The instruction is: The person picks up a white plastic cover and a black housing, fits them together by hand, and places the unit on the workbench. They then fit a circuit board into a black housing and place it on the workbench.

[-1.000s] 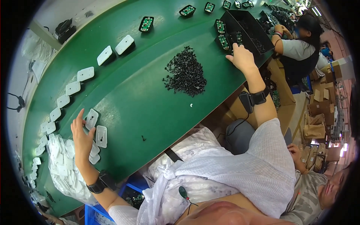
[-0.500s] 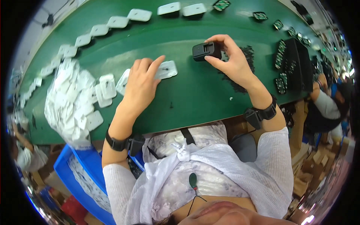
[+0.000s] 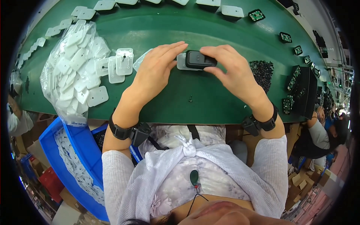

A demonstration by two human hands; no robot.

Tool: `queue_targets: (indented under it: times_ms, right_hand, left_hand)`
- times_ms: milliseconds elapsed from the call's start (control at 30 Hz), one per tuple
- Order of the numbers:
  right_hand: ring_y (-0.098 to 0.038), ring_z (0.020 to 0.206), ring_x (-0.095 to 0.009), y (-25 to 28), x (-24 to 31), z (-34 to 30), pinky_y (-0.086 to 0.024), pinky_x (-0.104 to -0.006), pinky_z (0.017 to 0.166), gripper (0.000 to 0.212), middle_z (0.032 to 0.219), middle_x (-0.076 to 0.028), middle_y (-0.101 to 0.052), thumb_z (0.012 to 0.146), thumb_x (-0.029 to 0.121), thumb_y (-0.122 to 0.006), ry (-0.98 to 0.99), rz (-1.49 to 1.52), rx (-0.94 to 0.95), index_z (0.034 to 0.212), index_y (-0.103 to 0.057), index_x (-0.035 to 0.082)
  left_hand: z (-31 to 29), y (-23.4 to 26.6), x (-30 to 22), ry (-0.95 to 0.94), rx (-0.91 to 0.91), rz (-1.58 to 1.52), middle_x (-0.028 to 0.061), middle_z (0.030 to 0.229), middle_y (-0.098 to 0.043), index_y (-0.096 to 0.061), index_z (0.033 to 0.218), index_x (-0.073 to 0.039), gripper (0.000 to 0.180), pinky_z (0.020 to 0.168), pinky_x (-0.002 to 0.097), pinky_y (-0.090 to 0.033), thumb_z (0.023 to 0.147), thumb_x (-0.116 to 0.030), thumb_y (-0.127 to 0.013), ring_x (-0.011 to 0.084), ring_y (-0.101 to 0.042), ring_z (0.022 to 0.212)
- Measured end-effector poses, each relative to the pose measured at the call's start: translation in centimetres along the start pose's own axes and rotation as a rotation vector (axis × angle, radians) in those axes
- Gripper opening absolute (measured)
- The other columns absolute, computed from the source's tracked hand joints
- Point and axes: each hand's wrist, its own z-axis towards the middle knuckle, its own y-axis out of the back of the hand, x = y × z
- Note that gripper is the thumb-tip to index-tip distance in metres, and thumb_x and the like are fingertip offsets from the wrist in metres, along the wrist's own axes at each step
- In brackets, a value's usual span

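A black plastic housing [image 3: 195,60], box-shaped with rounded corners, is in my right hand [image 3: 236,67], pinched between thumb and fingers. It sits over the right part of a white rounded plate [image 3: 181,61], hiding most of it; whether the two touch, I cannot tell. My left hand [image 3: 154,73] is beside that plate's left edge, fingers stretched out above and thumb close to the plate. Under and left of this hand another white plate [image 3: 141,61] shows partly. More white plates [image 3: 124,61] overlap farther left. A few tiny dark screws [image 3: 190,98] lie nearer me on the green table [image 3: 161,108].
A clear bag [image 3: 75,71] heaped with white plates fills the table's left. White-topped units [image 3: 232,12] and circuit-board units [image 3: 256,15] curve along the far side. Small black parts [image 3: 261,73] and a black bin [image 3: 306,93] are right. A blue bin [image 3: 80,150] stands below left.
My right hand has brought the black housing left and down over the white plate, its opening no longer facing up. The left hand has shifted off the plate's top to its left side. The view has moved.
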Motion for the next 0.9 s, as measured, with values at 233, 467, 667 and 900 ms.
queue_targets:
  times_ms: [233, 467, 667, 900]
  right_hand:
    - [-0.06, 0.098, -0.028, -2.0, -0.3, 1.7, -0.051, -0.0368, 0.083, 0.042, 0.11, -0.008, -0.066, 0.073, 0.007, -0.073, 0.051, -0.014, 0.128, 0.113, -0.062, 0.005]
    - [-0.06, 0.095, -0.026, -2.6, 0.2, 1.2, -0.051, -0.0353, 0.082, 0.042, 0.112, -0.007, -0.065, 0.074, 0.007, -0.072, 0.029, -0.044, 0.112, 0.114, -0.061, 0.005]
    - [-0.06, 0.093, -0.028, -3.2, 0.2, 0.4, -0.051, -0.0348, 0.081, 0.044, 0.11, -0.008, -0.065, 0.073, 0.009, -0.073, 0.008, -0.04, 0.011, 0.116, -0.062, 0.006]
    - [-0.057, 0.1, -0.011, -1.8, -1.3, 1.8, -0.048, -0.028, 0.086, 0.036, 0.104, -0.004, -0.065, 0.085, 0.013, -0.069, -0.43, 0.623, 0.129, 0.12, -0.062, 0.004]
  left_hand:
    - [-1.2, 0.6, 0.2, -0.003, 0.096, 0.123, 0.0084, 0.13, -0.059, -0.058, 0.126, -0.006, 0.049, 0.103, 0.0426, -0.039, 0.079, 0.007, -0.051, 0.0269, -0.054, 0.121]
    - [-1.6, 0.5, -0.7, -0.024, 0.182, 0.366, 0.0061, 0.137, -0.054, -0.056, 0.129, -0.006, 0.052, 0.107, 0.0456, -0.035, 0.078, 0.003, -0.054, 0.0242, -0.05, 0.127]
    - [-2.0, -0.5, -1.2, -0.056, 0.158, 0.433, 0.0087, 0.136, -0.053, -0.053, 0.131, -0.004, 0.056, 0.105, 0.0437, -0.037, 0.076, -0.006, -0.063, 0.0247, -0.051, 0.124]
    - [0.2, -1.7, -0.1, 0.071, -0.019, 0.217, 0.0139, 0.114, -0.063, -0.058, 0.12, -0.003, 0.051, 0.086, 0.0377, -0.048, 0.072, -0.008, -0.074, 0.0278, -0.06, 0.104]
